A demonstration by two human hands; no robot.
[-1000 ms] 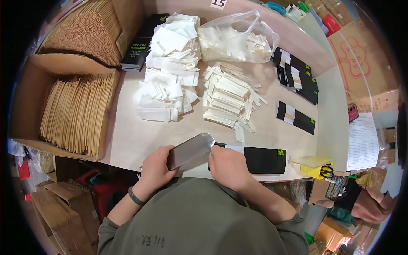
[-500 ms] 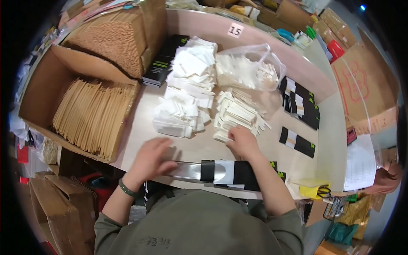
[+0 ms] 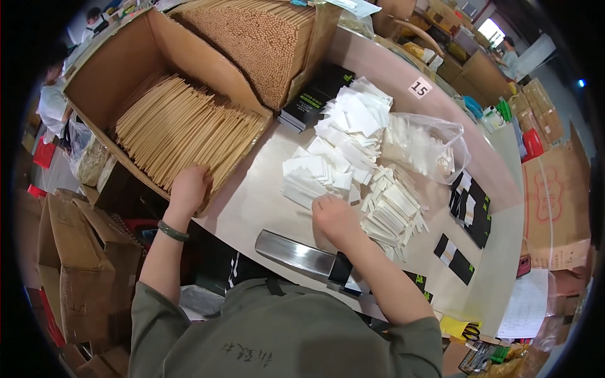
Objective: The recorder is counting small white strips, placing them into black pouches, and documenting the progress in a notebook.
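Note:
My left hand (image 3: 190, 188) reaches into an open cardboard box (image 3: 249, 165), its fingers bent round the near ends of thin wooden chopsticks (image 3: 170, 129). Against the near edge of the white paper pieces (image 3: 315, 173) is my right hand (image 3: 337, 217), its fingers curled; what they pinch is hidden. Just right of it lies a pile of narrow cream-white strips (image 3: 394, 205). Below the right hand sits a shiny curved metal trough (image 3: 293, 252), with a black sleeve (image 3: 341, 269) round its right part, partly behind my forearm.
A second carton of sticks (image 3: 242, 47) stands behind the first. Beside it lie black printed sleeves (image 3: 315, 94). A clear plastic bag (image 3: 422, 142) rests near the table's raised back wall (image 3: 372, 53). Banded black bundles (image 3: 469, 211) lie at the right. People are in the background.
My left hand has gone from the metal trough to the chopsticks in the box. My right hand has shifted from the narrow strips to the white paper pile. The view has turned left.

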